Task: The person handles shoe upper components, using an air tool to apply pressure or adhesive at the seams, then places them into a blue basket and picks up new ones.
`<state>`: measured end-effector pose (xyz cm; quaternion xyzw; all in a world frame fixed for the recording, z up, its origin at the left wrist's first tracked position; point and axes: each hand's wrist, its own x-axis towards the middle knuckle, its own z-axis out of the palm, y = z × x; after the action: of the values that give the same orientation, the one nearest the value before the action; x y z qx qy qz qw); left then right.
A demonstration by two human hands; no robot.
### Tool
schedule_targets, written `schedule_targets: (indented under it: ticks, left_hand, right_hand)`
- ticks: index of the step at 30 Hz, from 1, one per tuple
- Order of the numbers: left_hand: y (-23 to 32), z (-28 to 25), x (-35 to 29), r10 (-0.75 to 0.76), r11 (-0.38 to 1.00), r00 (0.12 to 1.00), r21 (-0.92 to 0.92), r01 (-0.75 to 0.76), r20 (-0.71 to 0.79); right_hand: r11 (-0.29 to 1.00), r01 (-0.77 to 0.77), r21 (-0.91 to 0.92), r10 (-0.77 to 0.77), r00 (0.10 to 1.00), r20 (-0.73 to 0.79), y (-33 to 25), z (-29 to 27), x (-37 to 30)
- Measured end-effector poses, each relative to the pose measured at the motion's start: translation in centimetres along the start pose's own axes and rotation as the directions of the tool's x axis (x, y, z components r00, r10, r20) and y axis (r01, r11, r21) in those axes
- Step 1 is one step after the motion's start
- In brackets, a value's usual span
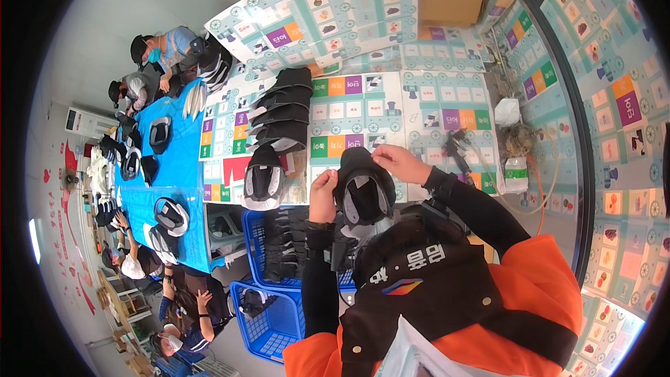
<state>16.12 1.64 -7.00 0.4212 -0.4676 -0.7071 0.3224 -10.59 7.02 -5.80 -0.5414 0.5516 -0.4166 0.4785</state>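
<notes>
The black piece (363, 195), a cap or shoe upper by its shape, is at the near edge of the printed table (426, 101), its rounded end toward twelve o'clock and its grey-lined opening facing the wearer, probably so that the inside can be seen. The left hand (323, 197) is at its nine o'clock, fingers bent in and closed on the side edge in a light pinch. The right hand (399, 163) is at its one o'clock, thumb and forefinger brought nearly together at the upper edge; they seem to nip the rim, though contact there is too small to be sure of. Gripping at two edges leaves the opening uncovered and likely steadies a soft form. At nine o'clock, near the left hand, a second piece (264, 176) lies with its opening likewise toward the wearer, just beside a red sheet (236, 167). Toward eleven stands a nested stack (285, 108), its members overlapping, presumably to save room within reach. At three o'clock a dark hand tool (457, 150) lies beyond the right hand. Toward seven o'clock, below the table edge, are a filled blue crate (251, 248) and a lower crate (293, 322). Far out at nine is a blue-covered table (192, 167), with co-workers (180, 43) around it.
</notes>
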Motion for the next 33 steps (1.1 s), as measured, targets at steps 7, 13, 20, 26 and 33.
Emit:
schedule_targets:
  ticks: [7,13,20,26,33]
  left_hand:
    - [2.4,1.6,2.3,-0.256,0.933,0.966,-0.253,0.256,0.031]
    - [5.5,4.3,1.9,0.217,0.964,0.971,0.137,-0.229,0.097]
    - [3.2,2.6,-1.3,0.109,0.949,0.994,0.300,-0.100,-0.011]
    - [5.5,10.6,3.6,0.451,0.403,0.889,0.869,-0.285,0.083]
    - [-0.4,15.2,8.1,0.324,0.202,0.915,0.927,-0.315,0.241]
  right_hand:
    - [0.974,0.219,-0.058,-0.217,0.975,0.042,-1.7,0.1,0.8]
    - [0.789,0.180,-0.588,-0.362,0.909,-0.207,-4.2,-1.3,0.1]
    - [0.993,-0.044,-0.113,-0.024,0.844,-0.536,6.4,-4.1,-1.0]
    - [0.759,-0.368,-0.537,0.126,0.892,-0.433,17.1,-9.0,-6.3]
    - [0.462,-0.660,-0.592,0.092,0.700,-0.708,24.6,-11.3,-10.9]
